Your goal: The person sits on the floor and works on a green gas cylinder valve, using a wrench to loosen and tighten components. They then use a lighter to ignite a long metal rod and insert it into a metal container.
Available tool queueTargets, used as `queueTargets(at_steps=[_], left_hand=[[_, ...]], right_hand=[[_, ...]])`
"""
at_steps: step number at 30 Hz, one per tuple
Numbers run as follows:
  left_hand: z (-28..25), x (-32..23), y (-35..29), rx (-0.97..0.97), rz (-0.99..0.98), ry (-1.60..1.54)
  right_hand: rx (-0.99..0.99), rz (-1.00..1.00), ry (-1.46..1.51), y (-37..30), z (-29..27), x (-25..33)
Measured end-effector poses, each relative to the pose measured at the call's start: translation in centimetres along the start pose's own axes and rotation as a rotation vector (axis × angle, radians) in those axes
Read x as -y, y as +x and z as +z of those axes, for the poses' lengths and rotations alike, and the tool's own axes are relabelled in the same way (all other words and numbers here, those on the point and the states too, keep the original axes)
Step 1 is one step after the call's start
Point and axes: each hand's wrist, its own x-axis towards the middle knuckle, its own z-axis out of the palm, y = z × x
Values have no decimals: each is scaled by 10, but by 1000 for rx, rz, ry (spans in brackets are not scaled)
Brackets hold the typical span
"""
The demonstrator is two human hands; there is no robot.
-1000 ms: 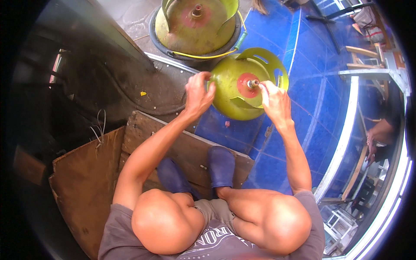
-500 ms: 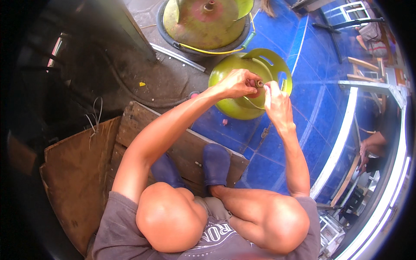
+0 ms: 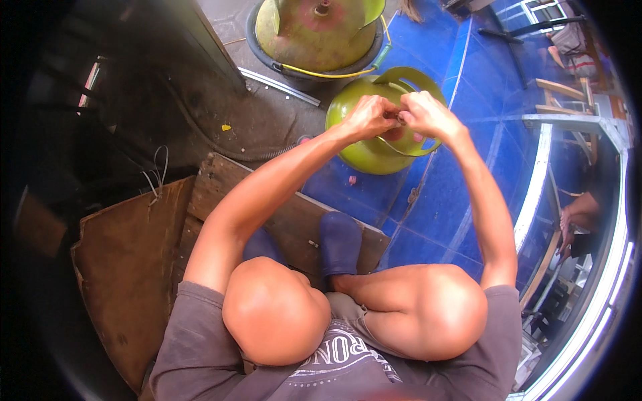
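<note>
A small green gas cylinder [image 3: 368, 159] with a raised collar handle stands on the blue tiles in front of me. My left hand [image 3: 369, 119] reaches over its top, thumb and fingers closed around the valve. The valve itself is mostly hidden by my fingers. Directly beside it, my right hand [image 3: 429, 115] is curled shut over the valve's top, inside the collar. What the right fingers pinch cannot be made out. The two hands nearly touch each other.
A second, worn green gas cylinder [image 3: 314, 40] sits in a black bucket [image 3: 253, 41] with a yellow handle behind. Wooden boards [image 3: 134, 247] lie at my left, near my blue boots [image 3: 341, 244]. A white metal frame [image 3: 538, 177] stands right; another person's hand [image 3: 568, 224] shows beyond it.
My right hand has moved up and turned over the valve, its fingers now curled inward, its elbow farther out. The left hand stays by the valve. The whole view has shifted slightly.
</note>
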Motion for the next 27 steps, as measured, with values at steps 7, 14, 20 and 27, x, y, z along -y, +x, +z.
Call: queueTargets(at_steps=[7, 14, 20, 27], left_hand=[[2, -1, -6, -54, -30, -32], [-2, -5, -1, -32, 41, 118], [3, -10, 3, -127, 29, 32], [2, -13, 4, -113, -1, 74]], right_hand=[[37, -103, 187, -1, -9, -26], [110, 2, 166, 0, -7, -16], [-116, -58, 508, -9, 5, -24], [-322, 23, 1022, -37, 37, -27]])
